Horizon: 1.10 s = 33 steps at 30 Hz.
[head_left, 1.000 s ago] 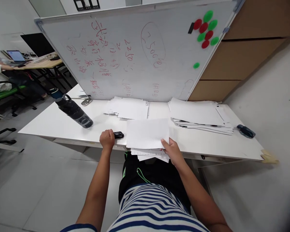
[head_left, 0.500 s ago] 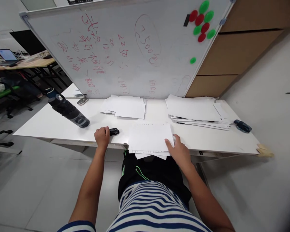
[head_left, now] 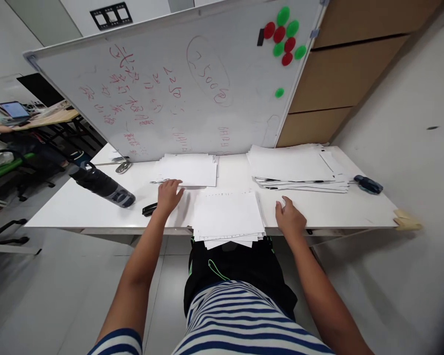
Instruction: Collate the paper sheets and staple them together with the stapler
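The fingers (head_left: 174,186) of the left hand (head_left: 169,195) are stretched out and loose, holding nothing. Their tips reach the near edge of the far paper stack (head_left: 189,170), which lies at one o'clock from the hand; whether they touch it I cannot tell. The black stapler (head_left: 149,209) lies at eight o'clock, just beside the wrist. The right hand (head_left: 289,218) rests on the white table (head_left: 77,207), its fingers loosely curled and empty. The near paper stack (head_left: 227,217) lies at nine o'clock from it, close but untouched, and hangs a little over the front edge. Bare table shows at three o'clock of the right hand. The dark bottle (head_left: 102,184) lies at nine o'clock of the left hand.
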### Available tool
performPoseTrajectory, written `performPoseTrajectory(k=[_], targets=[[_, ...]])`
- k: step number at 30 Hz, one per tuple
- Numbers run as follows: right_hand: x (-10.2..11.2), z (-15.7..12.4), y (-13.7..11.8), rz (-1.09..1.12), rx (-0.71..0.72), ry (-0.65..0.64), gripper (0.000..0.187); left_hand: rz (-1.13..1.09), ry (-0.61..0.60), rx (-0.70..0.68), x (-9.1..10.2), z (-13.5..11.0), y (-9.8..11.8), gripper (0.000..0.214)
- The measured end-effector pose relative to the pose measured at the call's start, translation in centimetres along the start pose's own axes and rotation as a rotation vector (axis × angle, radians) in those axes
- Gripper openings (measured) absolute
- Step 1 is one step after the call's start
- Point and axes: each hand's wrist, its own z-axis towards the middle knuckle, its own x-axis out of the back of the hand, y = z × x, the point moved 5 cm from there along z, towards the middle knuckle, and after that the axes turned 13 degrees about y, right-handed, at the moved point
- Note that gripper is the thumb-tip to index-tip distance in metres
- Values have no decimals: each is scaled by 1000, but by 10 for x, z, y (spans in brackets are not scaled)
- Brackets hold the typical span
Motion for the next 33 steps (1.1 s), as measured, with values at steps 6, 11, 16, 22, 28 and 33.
performPoseTrajectory(k=[6, 11, 16, 22, 28, 33], targets=[[2, 1, 0, 54, -21, 21, 49, 102, -155, -162, -43, 50, 26, 57], [1, 3, 0, 92, -32, 58, 47, -38, -278, 84, -59, 83, 6, 43], [-1, 3, 1, 113, 2, 84, 45, -93, -324, 273, -62, 100, -7, 46], [-5, 2, 3, 121, 25, 99, 44, 16, -203, 341, -69, 98, 9, 70], [-9, 3, 5, 118, 32, 149, 41, 21, -177, 445, -75, 96, 15, 73], [-11, 3, 7, 120, 43, 170, 39, -36, -171, 496, -72, 98, 14, 59]])
